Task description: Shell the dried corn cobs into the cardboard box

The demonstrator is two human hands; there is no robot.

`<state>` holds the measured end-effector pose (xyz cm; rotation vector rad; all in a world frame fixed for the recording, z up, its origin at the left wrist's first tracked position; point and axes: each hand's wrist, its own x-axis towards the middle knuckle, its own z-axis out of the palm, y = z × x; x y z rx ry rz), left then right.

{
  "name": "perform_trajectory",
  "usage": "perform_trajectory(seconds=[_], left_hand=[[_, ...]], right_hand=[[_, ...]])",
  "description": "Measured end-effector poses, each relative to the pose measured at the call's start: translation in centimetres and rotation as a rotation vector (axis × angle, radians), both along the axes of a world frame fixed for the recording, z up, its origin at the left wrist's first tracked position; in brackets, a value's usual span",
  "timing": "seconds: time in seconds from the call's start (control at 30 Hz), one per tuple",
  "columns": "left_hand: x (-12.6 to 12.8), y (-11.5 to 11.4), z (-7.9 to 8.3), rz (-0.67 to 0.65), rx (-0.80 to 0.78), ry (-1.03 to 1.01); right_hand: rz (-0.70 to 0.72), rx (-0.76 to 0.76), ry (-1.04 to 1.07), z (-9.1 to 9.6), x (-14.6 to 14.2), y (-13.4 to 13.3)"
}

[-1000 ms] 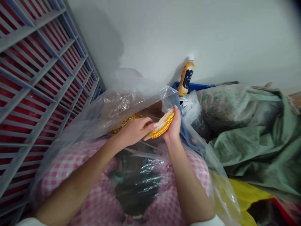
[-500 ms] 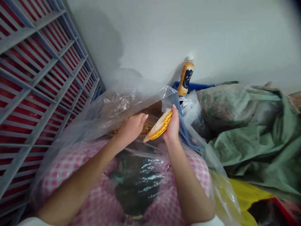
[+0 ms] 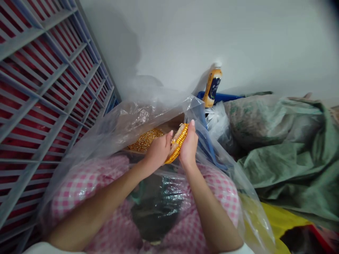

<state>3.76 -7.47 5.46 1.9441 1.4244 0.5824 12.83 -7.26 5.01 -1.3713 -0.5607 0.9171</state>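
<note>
A partly shelled corn cob (image 3: pixel 179 144) sits tilted between my two hands, yellow kernels on its near side and bare pale core on the other. My right hand (image 3: pixel 189 146) is closed around its right side, thumb near the upper end. Against the cob's left side presses my left hand (image 3: pixel 159 150), its thumb up and its fingers curled; most of its fingertips are hidden. Beneath and behind the hands, loose corn kernels (image 3: pixel 145 139) lie heaped in a container lined by a clear plastic sheet (image 3: pixel 116 121), which also drapes over my knees.
Tall plastic crates (image 3: pixel 39 95) with red contents stand close on the left. A drink bottle (image 3: pixel 212 86) is by the white wall, at a blue basket's edge (image 3: pixel 230 97). Green sacking (image 3: pixel 288 165) and a yellow bag (image 3: pixel 280 218) lie to the right.
My left hand has moved right, from beside the cob onto it. The kernel heap shows more now. The cob is tilted more steeply in my right hand.
</note>
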Motion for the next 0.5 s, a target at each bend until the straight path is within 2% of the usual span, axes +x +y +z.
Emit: perform_trajectory(seconds=[0.1,0.23,0.4,0.5], left_hand=[[-0.42,0.54,0.27,-0.038,-0.044,-0.033],[-0.52,0.45,0.36,-0.100,-0.031,-0.018],[0.06,-0.24,-0.01,-0.078,-0.033,-0.076],[0.15,0.12,-0.39,0.001,-0.054,-0.075]], right_hand=[[0.014,-0.045,-0.050,-0.02,0.26,0.22],[0.105,-0.044,-0.116,-0.36,0.12,0.21],[0.089,-0.022,-0.150,-0.61,-0.50,-0.20],[0.090,-0.023,-0.125,-0.45,-0.62,-0.37]])
